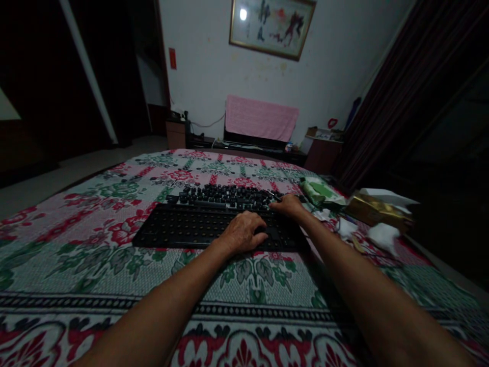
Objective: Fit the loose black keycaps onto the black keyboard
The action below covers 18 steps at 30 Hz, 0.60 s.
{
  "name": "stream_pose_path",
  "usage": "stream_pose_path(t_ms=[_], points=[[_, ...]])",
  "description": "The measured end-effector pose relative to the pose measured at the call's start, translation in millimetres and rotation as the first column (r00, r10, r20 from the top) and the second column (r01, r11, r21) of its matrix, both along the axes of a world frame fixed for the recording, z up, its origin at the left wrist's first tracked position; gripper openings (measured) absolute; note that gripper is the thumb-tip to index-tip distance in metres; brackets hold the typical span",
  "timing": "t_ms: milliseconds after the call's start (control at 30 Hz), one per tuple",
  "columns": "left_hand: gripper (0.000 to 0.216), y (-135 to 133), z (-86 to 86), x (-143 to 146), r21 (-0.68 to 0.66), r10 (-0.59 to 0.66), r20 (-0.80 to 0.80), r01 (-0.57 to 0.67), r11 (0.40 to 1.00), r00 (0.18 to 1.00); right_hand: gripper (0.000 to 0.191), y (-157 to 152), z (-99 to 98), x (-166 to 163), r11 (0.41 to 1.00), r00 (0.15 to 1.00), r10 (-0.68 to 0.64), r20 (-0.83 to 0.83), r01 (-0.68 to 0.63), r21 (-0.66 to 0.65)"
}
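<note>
A black keyboard base (183, 224) without its keycaps lies across the patterned bed cover, showing rows of small round key seats. My left hand (244, 232) rests on its right half, with the thumb apart from the curled fingers and nothing visible between them. Behind the base is a long heap of loose black keycaps (225, 194). At the right end of that heap, my right hand (289, 205) is closed on a thin tool (274, 195) with a light, shiny tip. The dim light hides its exact kind.
To the right lie a green and white tissue pack (321, 191), a gold tissue box (376, 210) and crumpled white tissues (384, 237). The flowered bed cover (95, 265) spreads all around. Beyond the bed, a pink towel (262, 117) hangs over a screen.
</note>
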<state>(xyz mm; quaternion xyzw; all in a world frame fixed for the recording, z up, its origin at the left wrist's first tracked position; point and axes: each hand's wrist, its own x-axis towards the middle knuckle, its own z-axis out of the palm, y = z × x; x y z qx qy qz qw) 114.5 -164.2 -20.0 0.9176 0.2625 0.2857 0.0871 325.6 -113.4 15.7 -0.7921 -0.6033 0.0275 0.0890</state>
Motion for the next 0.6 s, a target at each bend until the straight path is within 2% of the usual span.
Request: stream_pose_path(t_ms=[167,600], points=[[0.024,-0.3,1.9,0.1,-0.006,0.0,-0.018,0.0,1.0,1.0,0.045,5.4,-4.5,-1.2,1.0,0.999,-0.013,0.03,0.014,-0.015],[0.025,-1.0,2.3,0.6,0.012,0.0,-0.027,0.001,1.0,1.0,0.048,-4.1,4.1,-12.2,0.999,0.999,-0.028,0.028,0.029,-0.033]])
